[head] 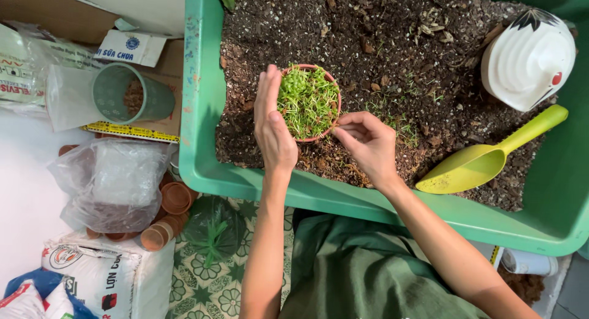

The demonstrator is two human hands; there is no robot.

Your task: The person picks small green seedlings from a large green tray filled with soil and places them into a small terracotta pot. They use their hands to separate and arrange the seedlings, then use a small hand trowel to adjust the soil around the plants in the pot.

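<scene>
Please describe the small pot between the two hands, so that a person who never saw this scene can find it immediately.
Find the big green tub filled with dark soil. Near its middle, the left hand and right hand touch a small pink round pot. It alone is packed with thin green sprouts; the brown pots outside the tub lie bare.

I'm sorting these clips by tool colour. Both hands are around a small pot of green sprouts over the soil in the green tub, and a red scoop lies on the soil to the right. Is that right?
Not quite: the scoop is yellow-green, not red, as the head view shows. The rest holds: the left hand and right hand are around the small pot of green sprouts over the soil in the green tub.
</scene>
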